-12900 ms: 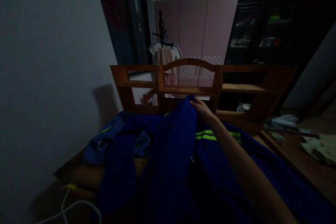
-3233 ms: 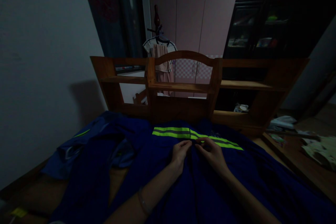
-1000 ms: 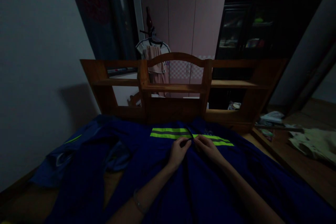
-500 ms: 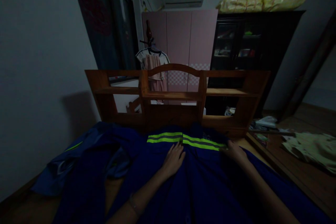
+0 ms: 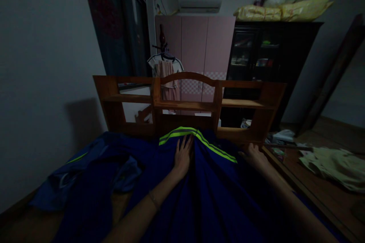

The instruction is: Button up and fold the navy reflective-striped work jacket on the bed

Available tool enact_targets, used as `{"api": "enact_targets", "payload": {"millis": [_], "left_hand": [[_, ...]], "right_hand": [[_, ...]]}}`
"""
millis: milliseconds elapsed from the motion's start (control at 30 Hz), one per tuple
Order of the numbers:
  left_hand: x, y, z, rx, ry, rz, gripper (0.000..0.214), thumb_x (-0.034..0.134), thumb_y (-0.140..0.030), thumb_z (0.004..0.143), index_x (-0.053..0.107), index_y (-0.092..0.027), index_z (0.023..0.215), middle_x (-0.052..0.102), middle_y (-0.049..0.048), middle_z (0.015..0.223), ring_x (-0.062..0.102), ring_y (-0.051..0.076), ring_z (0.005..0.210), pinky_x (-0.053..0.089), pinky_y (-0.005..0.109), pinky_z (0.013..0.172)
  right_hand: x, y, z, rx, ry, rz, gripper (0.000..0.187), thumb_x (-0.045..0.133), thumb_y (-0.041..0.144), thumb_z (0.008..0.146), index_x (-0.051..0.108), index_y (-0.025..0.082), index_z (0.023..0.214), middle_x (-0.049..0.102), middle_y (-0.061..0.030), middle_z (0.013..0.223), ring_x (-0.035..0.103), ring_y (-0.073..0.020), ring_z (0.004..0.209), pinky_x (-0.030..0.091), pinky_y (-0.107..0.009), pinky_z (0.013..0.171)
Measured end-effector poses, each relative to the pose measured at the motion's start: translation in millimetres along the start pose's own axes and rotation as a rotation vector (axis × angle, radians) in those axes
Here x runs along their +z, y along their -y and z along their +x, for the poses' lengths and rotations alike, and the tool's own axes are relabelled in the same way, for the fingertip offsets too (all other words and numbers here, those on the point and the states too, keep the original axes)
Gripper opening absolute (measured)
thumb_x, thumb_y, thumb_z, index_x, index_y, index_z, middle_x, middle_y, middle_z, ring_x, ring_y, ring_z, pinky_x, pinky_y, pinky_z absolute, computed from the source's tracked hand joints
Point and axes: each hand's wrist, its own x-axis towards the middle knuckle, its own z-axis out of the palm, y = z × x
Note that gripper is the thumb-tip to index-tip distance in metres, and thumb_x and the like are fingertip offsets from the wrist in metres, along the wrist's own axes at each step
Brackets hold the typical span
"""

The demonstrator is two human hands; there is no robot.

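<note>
A dark blue work jacket [image 5: 176,193] with a yellow-green reflective stripe [image 5: 216,150] is spread out in front of me. My left hand [image 5: 182,155] lies on the cloth just below the stripe's peak, fingers stretched and spread. To the right of the stripe's end is my right hand [image 5: 254,156], its thumb apart from the bent fingers. Dark cloth lies under it, and no grip on it shows. At the left, a second blue garment [image 5: 85,171] lies crumpled, with a narrow yellow-green strip and lighter blue parts.
A wooden headboard with shelves [image 5: 185,105] stands just beyond the jacket. On the right runs the bed's side rail [image 5: 302,190], with pale cloth [image 5: 339,165] on the floor past it. A white wall [image 5: 51,83] closes off the left. Behind stand a pink wardrobe [image 5: 194,45] and a dark cabinet [image 5: 296,57].
My left hand has slid forward, pushing the stripe's middle up into a peak. The right hand has come away from the stripe's end, a little to the right. The view has shifted slightly.
</note>
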Motion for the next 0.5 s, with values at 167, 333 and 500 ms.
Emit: {"api": "enact_targets", "payload": {"millis": [167,333,500], "left_hand": [[-5.4,22,28,0.119,-0.021,0.051,0.060,0.034,-0.017,0.089,0.014,-0.025,0.145,0.010,-0.0026,0.152,0.002,0.022,0.140,0.006,0.050,0.114],[13.0,32,7,0.113,0.084,-0.030,0.056,0.041,-0.017,0.086,0.029,-0.022,0.141,0.019,0.0025,0.150,0.012,0.024,0.139,0.014,0.048,0.113],[14.2,18,-21,-0.028,0.179,-0.284,0.039,0.037,-0.028,0.091,0.050,-0.018,0.126,0.034,0.0077,0.144,0.030,0.022,0.133,0.028,0.042,0.109]], "right_hand": [[8,0,-2,-0.114,0.238,0.133,0.037,0.061,0.041,0.075,0.061,0.012,0.098,0.064,-0.0118,0.094,0.061,-0.0218,0.084,0.042,-0.024,0.065],[17,4,-13,-0.137,0.261,0.132,0.009,0.056,0.018,0.074,0.064,0.014,0.076,0.066,-0.0041,0.072,0.061,-0.0139,0.067,0.036,-0.018,0.055],[-17,1,4,-0.023,0.044,0.049,0.030,0.044,0.013,0.082,0.054,0.007,0.109,0.064,-0.0191,0.091,0.062,-0.0238,0.082,0.039,-0.027,0.066]]}}
